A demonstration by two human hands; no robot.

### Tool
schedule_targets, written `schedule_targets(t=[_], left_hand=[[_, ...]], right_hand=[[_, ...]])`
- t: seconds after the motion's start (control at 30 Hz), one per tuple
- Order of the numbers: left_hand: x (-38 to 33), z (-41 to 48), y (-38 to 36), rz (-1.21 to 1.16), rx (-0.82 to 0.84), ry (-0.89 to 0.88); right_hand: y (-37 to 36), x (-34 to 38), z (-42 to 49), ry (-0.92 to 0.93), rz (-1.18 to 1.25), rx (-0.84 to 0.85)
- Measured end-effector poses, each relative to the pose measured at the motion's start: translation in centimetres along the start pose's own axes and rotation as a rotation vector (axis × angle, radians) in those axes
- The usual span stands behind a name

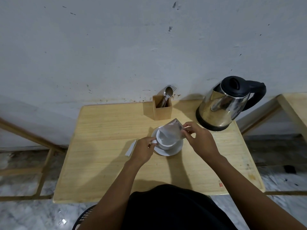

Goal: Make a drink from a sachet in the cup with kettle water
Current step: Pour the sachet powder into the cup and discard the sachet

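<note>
A white cup (164, 143) stands on a white saucer (172, 151) in the middle of the wooden table (106, 163). My left hand (144, 150) grips the cup's handle at its left side. My right hand (201, 138) pinches a silvery sachet (171, 131) by its right edge and holds it tilted over the cup's mouth. The sachet hides part of the cup's inside. A steel kettle (222, 107) with a black lid and handle stands at the table's back right, close to my right hand.
A wooden holder (162, 108) with a spoon and fork stands at the back by the wall. A torn white paper strip (131, 148) lies left of my left hand. Another wooden table (294, 103) stands to the right.
</note>
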State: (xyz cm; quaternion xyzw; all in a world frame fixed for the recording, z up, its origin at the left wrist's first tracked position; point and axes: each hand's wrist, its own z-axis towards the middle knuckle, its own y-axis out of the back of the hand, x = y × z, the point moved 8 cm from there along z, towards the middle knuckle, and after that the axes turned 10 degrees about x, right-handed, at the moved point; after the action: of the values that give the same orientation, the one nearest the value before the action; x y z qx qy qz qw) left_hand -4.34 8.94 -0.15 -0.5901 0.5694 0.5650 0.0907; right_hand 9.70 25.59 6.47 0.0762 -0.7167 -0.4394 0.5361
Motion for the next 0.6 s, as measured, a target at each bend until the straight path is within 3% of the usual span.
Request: schedule_targets(t=[0.2,0.6], left_hand=[[0.5,0.6,0.0,-0.007,-0.017,-0.027],[1.1,0.9,-0.1,-0.026,-0.015,-0.028]], right_hand=[[0.2,2.5,0.5,0.251,-0.237,-0.097],[-0.3,3.0,1.2,0.259,-0.208,-0.094]])
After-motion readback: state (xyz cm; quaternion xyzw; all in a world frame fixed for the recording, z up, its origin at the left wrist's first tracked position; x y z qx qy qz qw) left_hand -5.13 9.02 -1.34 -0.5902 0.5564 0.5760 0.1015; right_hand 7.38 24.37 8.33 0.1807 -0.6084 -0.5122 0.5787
